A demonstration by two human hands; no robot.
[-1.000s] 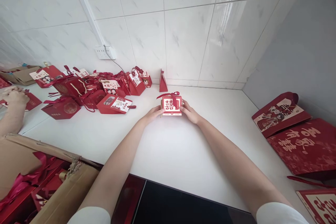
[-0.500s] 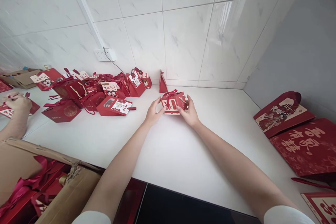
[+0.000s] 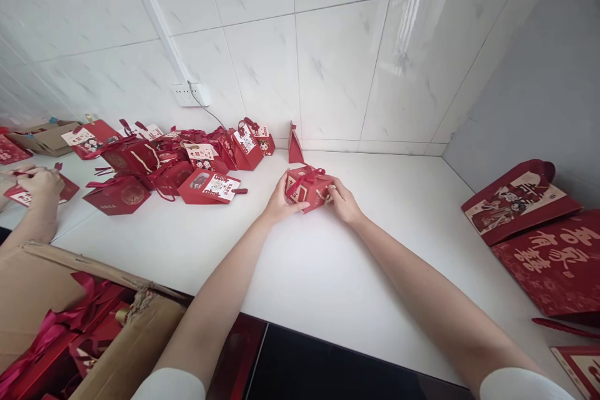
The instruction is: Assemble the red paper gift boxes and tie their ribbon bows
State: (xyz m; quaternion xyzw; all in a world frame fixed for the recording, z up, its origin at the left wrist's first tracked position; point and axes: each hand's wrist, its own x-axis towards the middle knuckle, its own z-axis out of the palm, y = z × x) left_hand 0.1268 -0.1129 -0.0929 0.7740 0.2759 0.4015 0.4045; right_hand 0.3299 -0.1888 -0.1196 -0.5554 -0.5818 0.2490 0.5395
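Note:
Between my hands is a small red gift box (image 3: 313,190) with a red ribbon bow on top and a rope handle on its right side. My left hand (image 3: 281,200) grips its left side, thumb across the lower front. Against the right side, by the rope handle, my right hand (image 3: 345,200) has its fingers bent and pressed to the box. A narrow red triangular box (image 3: 295,145) stands behind, near the wall. To the left lies a red box with a white label (image 3: 210,187).
Several red gift boxes (image 3: 124,156) cluster along the wall. A cardboard carton (image 3: 126,350) of ribboned boxes is at lower left. Another person's hand (image 3: 42,184) holds a red box at far left. Large red gift boxes (image 3: 548,256) stand right. A black panel (image 3: 337,365) lies in front.
The gift box has been turned so a corner faces me, with its rope-handled side showing more. My left hand has moved further round its front; the view has shifted slightly.

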